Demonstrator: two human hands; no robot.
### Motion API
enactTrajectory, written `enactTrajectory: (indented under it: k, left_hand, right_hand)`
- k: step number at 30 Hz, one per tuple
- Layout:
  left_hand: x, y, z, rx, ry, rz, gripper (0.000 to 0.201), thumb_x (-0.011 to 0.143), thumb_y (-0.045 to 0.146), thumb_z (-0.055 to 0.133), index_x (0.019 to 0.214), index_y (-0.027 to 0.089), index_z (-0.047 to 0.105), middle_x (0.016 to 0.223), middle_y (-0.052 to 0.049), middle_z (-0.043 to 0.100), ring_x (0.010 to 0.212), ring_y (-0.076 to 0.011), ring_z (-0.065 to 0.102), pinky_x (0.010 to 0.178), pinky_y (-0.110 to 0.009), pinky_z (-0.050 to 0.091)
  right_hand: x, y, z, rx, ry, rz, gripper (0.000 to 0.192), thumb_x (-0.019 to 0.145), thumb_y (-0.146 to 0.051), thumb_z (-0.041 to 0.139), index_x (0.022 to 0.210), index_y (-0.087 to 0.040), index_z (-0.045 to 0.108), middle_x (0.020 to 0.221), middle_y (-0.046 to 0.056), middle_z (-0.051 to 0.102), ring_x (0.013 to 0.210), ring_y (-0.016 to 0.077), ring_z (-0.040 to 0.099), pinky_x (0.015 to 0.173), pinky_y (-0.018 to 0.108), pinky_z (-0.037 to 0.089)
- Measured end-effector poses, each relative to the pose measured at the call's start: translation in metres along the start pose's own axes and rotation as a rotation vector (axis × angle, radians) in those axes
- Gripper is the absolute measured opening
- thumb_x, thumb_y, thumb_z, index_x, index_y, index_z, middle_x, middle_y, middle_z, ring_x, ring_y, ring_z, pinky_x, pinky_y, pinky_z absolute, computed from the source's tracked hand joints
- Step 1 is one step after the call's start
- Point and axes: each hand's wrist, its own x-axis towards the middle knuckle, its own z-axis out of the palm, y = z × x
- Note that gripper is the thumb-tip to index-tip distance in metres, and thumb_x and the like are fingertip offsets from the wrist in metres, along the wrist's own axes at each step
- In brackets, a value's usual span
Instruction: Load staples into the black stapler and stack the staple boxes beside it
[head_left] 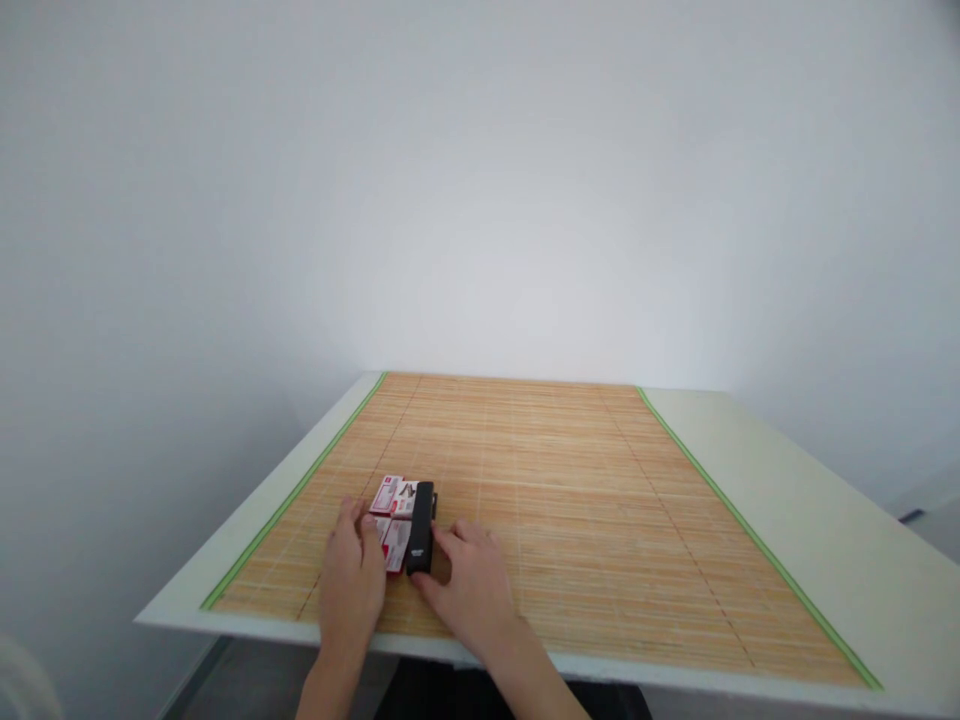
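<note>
A black stapler (421, 527) lies lengthwise on a bamboo mat (585, 500), near its front left part. Several small red-and-white boxes (395, 508) lie flat just left of it. My left hand (352, 575) rests on the mat, fingertips touching the boxes. On the other side, my right hand (472, 580) rests with its fingers against the stapler's near right side. Neither hand has lifted anything.
The mat has green edging and covers most of a white table (840, 520). A plain white wall stands behind the table. The table's front edge (525, 662) runs just above my forearms.
</note>
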Motion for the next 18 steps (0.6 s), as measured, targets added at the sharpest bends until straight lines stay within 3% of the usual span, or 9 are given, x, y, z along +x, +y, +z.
enactTrajectory:
  k: [6,11,18]
  left_hand:
    - [0.003,-0.004,0.003,0.082,-0.013,0.024,0.051,0.106,0.043,0.030,0.143,0.016,0.051,0.137,-0.015,0.064,0.128,-0.0302,0.059,0.111,-0.049,0.045]
    - [0.004,-0.007,0.008,0.137,-0.066,0.156,0.049,0.105,0.039,0.031,0.140,0.016,0.057,0.139,-0.015,0.063,0.128,-0.0301,0.059,0.113,-0.049,0.044]
    - [0.004,-0.014,0.014,0.083,-0.056,0.186,0.050,0.105,0.040,0.031,0.140,0.017,0.058,0.141,-0.014,0.062,0.131,-0.0297,0.057,0.116,-0.052,0.043]
  right_hand:
    - [0.005,-0.006,0.008,0.000,0.012,-0.007,0.056,0.078,-0.047,0.085,0.129,-0.033,0.068,0.106,0.004,0.069,0.104,0.0294,0.062,0.090,0.040,0.046]
    - [0.003,-0.005,0.008,0.038,0.021,-0.003,0.049,0.077,-0.044,0.086,0.122,-0.031,0.070,0.110,0.003,0.070,0.106,0.0282,0.062,0.093,0.039,0.045]
    - [0.002,-0.003,0.009,0.082,0.036,0.021,0.046,0.075,-0.041,0.088,0.116,-0.031,0.070,0.111,0.001,0.072,0.106,0.0283,0.063,0.092,0.039,0.044]
